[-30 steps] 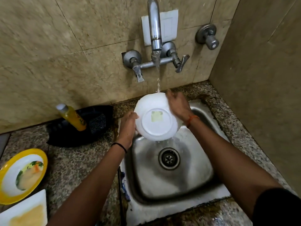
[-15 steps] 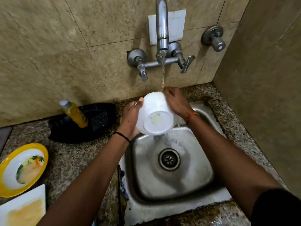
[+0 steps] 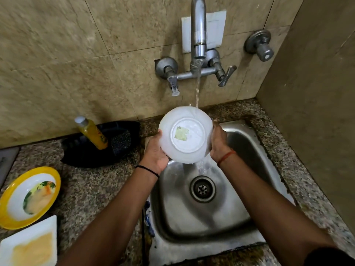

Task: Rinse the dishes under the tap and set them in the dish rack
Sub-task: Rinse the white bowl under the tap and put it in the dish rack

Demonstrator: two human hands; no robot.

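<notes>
Under the running tap (image 3: 197,45), above the sink (image 3: 249,150), both hands' fingers clasp the white bowl (image 3: 185,135) bottom-up, mid-rinse; two soiled plates beside the sink wait; no rack shows.

One white bowl (image 3: 185,134), bottom up, with one square sticker (image 3: 181,133) on its base. Two hands — the left hand (image 3: 154,151) and the right hand (image 3: 218,142). One tap (image 3: 198,35) with two handles, plus one separate valve (image 3: 259,45) on the wall. One sink (image 3: 240,189) with one drain (image 3: 202,189). Beside it — one yellow bottle (image 3: 92,132), one scrubber (image 3: 121,141), one black tray (image 3: 86,156), one yellow-rimmed plate (image 3: 11,221), one square white plate (image 3: 28,240).
</notes>
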